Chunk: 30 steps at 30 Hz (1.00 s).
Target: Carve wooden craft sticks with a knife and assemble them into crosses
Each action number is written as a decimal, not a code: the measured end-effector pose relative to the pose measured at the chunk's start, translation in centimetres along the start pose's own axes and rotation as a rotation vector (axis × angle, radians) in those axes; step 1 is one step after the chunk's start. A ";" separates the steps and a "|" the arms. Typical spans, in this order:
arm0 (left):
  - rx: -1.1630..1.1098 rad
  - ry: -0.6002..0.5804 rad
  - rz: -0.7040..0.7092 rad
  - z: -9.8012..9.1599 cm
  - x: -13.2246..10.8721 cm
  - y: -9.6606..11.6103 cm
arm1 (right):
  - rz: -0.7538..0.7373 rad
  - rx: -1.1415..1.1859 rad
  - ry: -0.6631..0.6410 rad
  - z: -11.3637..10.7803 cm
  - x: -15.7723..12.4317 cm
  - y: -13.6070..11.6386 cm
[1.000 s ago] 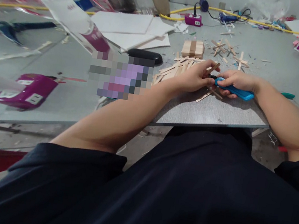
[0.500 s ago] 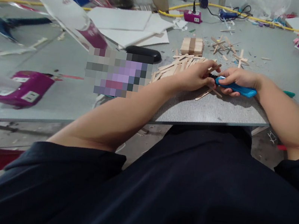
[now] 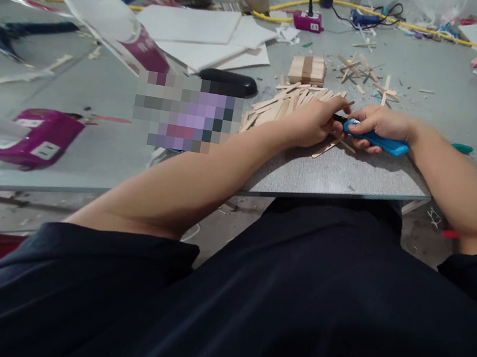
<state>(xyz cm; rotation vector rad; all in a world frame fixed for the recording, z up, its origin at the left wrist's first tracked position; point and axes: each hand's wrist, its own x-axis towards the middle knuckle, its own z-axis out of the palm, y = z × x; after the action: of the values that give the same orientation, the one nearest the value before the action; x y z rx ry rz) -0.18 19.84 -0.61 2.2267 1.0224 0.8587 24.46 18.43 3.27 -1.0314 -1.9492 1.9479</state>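
Head view: wrapping the right hand [image 3: 385,124] around a blue-handled tool [image 3: 380,139], probably a cutter, and pointing its dark front end at the left hand [image 3: 313,123], over the near part of the table [image 3: 334,172]. Seemingly pinching a wooden stick [image 3: 348,105] between the thumb and fingers of the left hand, showing only a short end beyond the fingertips. Bringing both hands close together around tool and stick, but not making out any exact point of contact behind the fingers. Leaving a few loose sticks [image 3: 327,150] lying just below the hands. Judging by a crossed piece [image 3: 385,92] and a cluster of crossed sticks [image 3: 350,68] lying beyond the hands, probably having several pieces finished already. Judging by the loose pile [image 3: 284,106] spreading beside the left hand and the banded bundle [image 3: 299,68] sitting just behind it, leaving far more sticks unused than used. Working, most likely, on one stick at an early stage, with plenty remaining.
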 end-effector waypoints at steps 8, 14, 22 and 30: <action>0.298 -0.091 0.047 -0.7 -0.4 -0.5 | -0.066 -0.007 -0.032 0.3 0.5 0.4; 0.300 -0.090 0.071 -0.8 -0.4 -1.3 | -0.098 -0.003 0.001 0.7 0.7 0.5; 0.169 -0.032 0.116 -0.5 -0.1 -2.8 | -0.052 -0.033 0.121 1.6 0.2 -0.6; 0.163 -0.065 0.181 -1.2 -0.1 -2.9 | -0.039 -0.024 0.143 2.2 -0.4 -1.4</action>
<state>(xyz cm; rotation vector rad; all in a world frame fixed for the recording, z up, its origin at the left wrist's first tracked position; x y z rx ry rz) -2.45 21.70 -1.84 2.4984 0.8986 0.7973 22.99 16.65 4.44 -1.0980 -1.9047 1.7832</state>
